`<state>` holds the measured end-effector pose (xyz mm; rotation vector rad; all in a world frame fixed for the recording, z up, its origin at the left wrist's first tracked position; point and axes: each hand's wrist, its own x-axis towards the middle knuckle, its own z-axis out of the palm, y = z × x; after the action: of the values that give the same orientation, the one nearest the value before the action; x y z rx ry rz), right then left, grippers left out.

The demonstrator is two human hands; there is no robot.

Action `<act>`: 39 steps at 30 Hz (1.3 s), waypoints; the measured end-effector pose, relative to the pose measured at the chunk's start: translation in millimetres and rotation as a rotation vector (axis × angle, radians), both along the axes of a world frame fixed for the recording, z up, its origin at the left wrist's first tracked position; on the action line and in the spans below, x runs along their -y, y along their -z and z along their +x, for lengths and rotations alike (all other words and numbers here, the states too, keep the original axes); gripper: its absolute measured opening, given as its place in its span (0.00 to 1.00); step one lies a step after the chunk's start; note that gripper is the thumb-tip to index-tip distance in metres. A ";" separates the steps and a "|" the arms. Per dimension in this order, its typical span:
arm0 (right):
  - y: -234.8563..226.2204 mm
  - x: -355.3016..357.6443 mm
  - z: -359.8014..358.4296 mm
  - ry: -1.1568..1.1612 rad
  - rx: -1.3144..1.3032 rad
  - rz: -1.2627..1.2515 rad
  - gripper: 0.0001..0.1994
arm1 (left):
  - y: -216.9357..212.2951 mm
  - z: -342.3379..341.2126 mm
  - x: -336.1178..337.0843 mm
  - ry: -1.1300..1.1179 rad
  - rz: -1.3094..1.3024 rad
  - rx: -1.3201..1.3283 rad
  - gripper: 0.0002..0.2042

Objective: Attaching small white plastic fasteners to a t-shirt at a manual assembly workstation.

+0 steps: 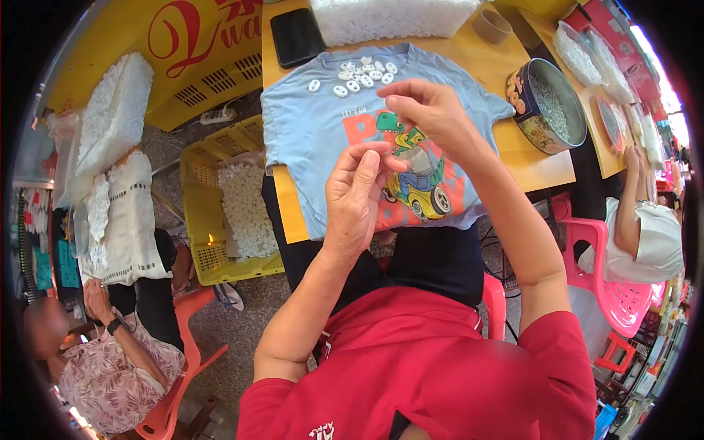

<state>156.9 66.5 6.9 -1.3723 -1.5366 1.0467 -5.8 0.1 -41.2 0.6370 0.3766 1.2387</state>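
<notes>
A light blue T-shirt [301,121] with a cartoon dinosaur print lies spread over the wooden table and hangs toward my lap. Near its neckline sits a loose cluster of small white oval plastic pieces [353,86], several with two dark holes. My left hand [353,196] is raised above the print, thumb and fingertips pinched together. Higher and to the right, my right hand [434,116] is also closed in a pinch, just below the white pieces. The hands are apart. Whatever the fingertips hold is too small or hidden to make out.
A round tin [519,99] of small silvery bits stands at right, near a translucent cup [492,26]. A black phone [297,38] and a bag of white pieces [396,18] lie at the back. A yellow crate [202,172] stands left; people sit on both sides.
</notes>
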 end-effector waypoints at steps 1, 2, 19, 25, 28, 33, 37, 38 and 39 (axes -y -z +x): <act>-2.6 7.8 0.7 0.004 -0.220 -0.127 0.11 | -2.8 0.1 0.9 0.006 -0.002 -0.001 0.10; -4.9 15.2 0.8 0.008 -0.440 -0.253 0.11 | -6.4 -0.2 2.4 -0.015 -0.023 -0.040 0.10; 1.3 75.9 -25.9 0.183 0.002 0.519 0.07 | -22.7 6.9 18.4 -0.221 0.120 -0.312 0.11; 4.9 74.0 -25.5 0.156 0.292 0.887 0.10 | -17.9 6.3 15.4 -0.208 0.035 -0.191 0.10; 6.9 74.9 -25.4 0.156 0.314 0.896 0.10 | -18.0 3.8 13.3 -0.159 -0.006 -0.136 0.09; 7.1 78.4 -21.8 0.131 0.237 0.846 0.10 | -18.5 0.7 12.0 -0.094 -0.078 -0.149 0.08; 6.5 86.7 -22.9 0.168 0.026 0.564 0.08 | -19.3 1.3 14.4 -0.123 -0.017 -0.245 0.08; 7.1 87.7 -22.2 0.149 -0.060 0.466 0.07 | -17.3 -0.2 14.2 -0.145 -0.001 -0.285 0.08; 7.4 88.3 -20.9 0.152 -0.058 0.465 0.07 | -16.4 -0.2 14.1 -0.165 0.015 -0.326 0.08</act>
<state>136.0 -21.8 -0.4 -1.1009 -1.4883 0.5817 -6.1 -14.0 -24.8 0.8370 0.7023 1.2962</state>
